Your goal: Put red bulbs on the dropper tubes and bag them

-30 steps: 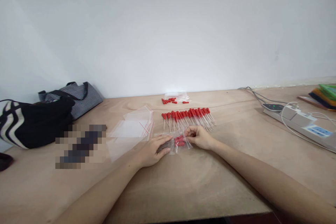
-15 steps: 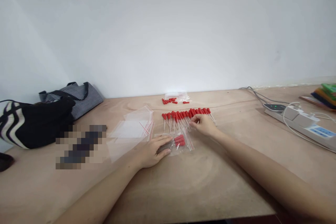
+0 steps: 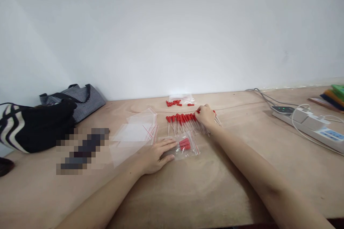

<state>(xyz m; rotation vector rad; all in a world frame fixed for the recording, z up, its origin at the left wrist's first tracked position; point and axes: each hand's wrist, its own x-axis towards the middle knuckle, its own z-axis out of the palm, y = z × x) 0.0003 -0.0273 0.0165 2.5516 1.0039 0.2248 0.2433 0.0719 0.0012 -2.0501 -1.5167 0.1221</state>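
A row of glass droppers with red rubber bulbs (image 3: 182, 120) lies on the wooden table (image 3: 215, 179). My right hand (image 3: 205, 115) reaches over the right end of that row, fingers curled down onto the droppers. My left hand (image 3: 154, 154) lies flat, fingers stretched, pressing the left side of a small clear zip bag (image 3: 185, 146) that holds a few red-bulbed droppers. A stack of empty clear zip bags (image 3: 134, 132) lies to the left of it.
Loose red bulbs (image 3: 174, 103) and a clear bag lie near the wall. Two cloth bags (image 3: 40, 121) sit at the left. A white power strip (image 3: 309, 123) with cables and coloured books (image 3: 333, 94) are at the right. A blurred dark item (image 3: 82, 150) lies left of centre.
My right hand left the small zip bag and moved away from me to the right end of the dropper row. My left hand stayed on the bag.
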